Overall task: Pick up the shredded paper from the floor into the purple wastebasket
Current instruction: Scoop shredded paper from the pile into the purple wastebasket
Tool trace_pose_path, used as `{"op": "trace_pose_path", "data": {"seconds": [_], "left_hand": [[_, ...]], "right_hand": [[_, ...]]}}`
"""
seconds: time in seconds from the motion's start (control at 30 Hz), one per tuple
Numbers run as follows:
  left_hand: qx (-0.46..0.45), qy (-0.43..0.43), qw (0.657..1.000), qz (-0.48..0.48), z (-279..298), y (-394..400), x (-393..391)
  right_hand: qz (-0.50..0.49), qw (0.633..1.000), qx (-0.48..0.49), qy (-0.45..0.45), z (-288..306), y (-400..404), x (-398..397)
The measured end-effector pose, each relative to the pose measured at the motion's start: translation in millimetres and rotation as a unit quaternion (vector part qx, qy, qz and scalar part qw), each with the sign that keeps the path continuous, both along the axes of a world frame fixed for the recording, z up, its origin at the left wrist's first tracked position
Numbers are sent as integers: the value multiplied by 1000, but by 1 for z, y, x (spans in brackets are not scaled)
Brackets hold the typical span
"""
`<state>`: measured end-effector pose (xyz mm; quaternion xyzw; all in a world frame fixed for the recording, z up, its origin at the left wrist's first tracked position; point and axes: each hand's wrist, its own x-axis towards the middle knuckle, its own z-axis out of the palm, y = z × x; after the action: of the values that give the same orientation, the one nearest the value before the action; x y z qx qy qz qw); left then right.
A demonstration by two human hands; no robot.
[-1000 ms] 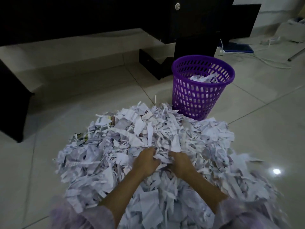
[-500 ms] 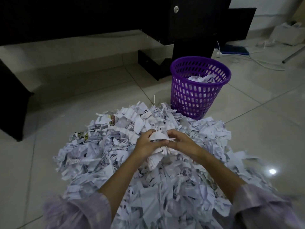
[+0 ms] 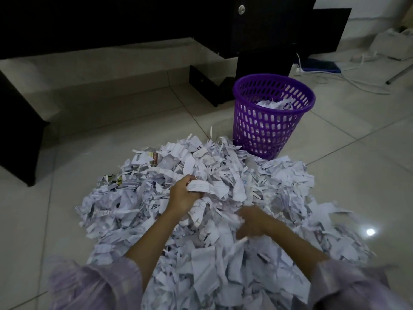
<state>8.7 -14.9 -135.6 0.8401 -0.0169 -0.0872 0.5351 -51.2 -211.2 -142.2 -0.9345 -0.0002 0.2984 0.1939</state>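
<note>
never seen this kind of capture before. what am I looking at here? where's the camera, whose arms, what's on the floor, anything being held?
There is no robot here. A person wears one wide-angle camera on the head, looking forward and down, so the two arms entering from the bottom are the wearer's own.

On the tiled floor lies a big pile of shredded paper. Beyond it stands the purple wastebasket, upright, with some shreds already inside. Dark furniture sits behind.

The left hand has its grip on a bunch of paper strips, lifted just above the pile. The right hand is low in the pile and blurred; its fingers look curled into the shreds, but I cannot tell whether it really has a grip on any.
</note>
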Motion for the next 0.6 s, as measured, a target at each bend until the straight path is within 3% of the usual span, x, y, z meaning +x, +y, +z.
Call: {"op": "trace_pose_path", "data": {"seconds": [0.1,0.27,0.4,0.5,0.6], "left_hand": [[-13,30,999,0,0,-3,-3],[-92,128,987,-10,8,-17,-12],[-168,232,958,-19,14,-28,-11],[-175,257,949,-52,12,-31,-10],[-190,257,947,21,13,-34,-12]], "right_hand": [[-136,973,179,-56,12,-8,12],[-297,875,369,-101,18,1,27],[-296,866,386,-119,13,14,25],[-252,872,409,-96,13,24,23],[-202,865,457,-31,21,32,21]]}}
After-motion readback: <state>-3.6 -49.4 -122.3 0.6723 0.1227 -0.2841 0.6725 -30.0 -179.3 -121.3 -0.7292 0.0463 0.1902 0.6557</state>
